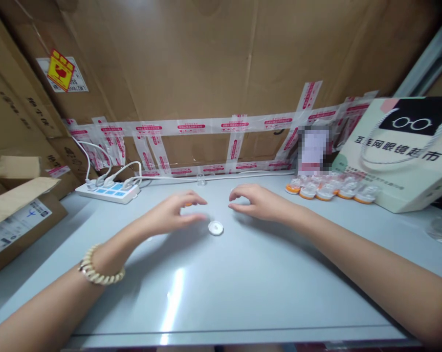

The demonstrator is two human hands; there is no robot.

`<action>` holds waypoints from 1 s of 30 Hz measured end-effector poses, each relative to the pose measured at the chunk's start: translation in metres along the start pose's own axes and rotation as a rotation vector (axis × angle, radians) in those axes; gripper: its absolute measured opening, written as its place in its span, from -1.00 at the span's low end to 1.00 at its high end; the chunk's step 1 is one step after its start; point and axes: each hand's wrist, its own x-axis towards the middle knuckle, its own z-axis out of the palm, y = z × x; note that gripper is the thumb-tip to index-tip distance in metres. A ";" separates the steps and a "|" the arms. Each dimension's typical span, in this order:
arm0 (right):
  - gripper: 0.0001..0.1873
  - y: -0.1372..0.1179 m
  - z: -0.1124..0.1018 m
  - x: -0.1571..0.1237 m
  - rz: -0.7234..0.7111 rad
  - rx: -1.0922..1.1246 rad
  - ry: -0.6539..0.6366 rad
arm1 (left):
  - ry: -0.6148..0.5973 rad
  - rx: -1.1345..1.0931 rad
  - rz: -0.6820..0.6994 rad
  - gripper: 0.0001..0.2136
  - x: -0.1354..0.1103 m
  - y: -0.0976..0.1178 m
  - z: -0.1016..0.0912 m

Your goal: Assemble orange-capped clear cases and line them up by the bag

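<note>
A small round white disc [215, 228] with a raised centre lies flat on the grey table [221, 288]. Just left of it and above the tabletop is my left hand [177, 210], thumb and fingers apart, holding nothing. On the other side, my right hand [253, 201] curves inward with its fingers apart and also holds nothing. Neither hand touches the disc. Behind my left fingers shows a bit of an orange piece [187, 204], mostly hidden. Farther back stands a small clear plastic piece [201, 179].
Several clear pieces with orange bases [325, 191] cluster at the right, before a paper bag [397, 151] with rope handles. A white power strip [109, 189] with plugs sits at the back left. An opened carton [26, 220] is at left; a large taped cardboard box [191, 63] closes the back.
</note>
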 end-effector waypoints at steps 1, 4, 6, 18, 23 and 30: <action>-0.81 -0.001 0.000 0.000 0.023 0.047 -0.014 | 0.029 0.048 -0.035 -0.71 -0.004 -0.006 -0.014; -0.75 -0.007 0.002 0.000 0.086 0.208 -0.091 | -0.052 0.225 -0.235 -0.76 -0.020 -0.031 -0.053; -0.64 -0.012 0.006 0.000 0.106 0.283 -0.161 | -0.215 0.296 -0.388 -0.81 -0.030 -0.048 -0.070; -0.69 -0.030 0.030 -0.002 0.090 0.398 -0.236 | -0.404 0.326 -0.577 -0.85 -0.041 -0.063 -0.078; -0.71 -0.033 0.042 -0.002 0.131 0.400 -0.142 | -0.478 0.379 -0.721 -0.78 -0.046 -0.071 -0.081; -0.71 -0.036 0.048 -0.001 0.187 0.421 -0.106 | -0.507 0.291 -0.721 -0.87 -0.037 -0.067 -0.068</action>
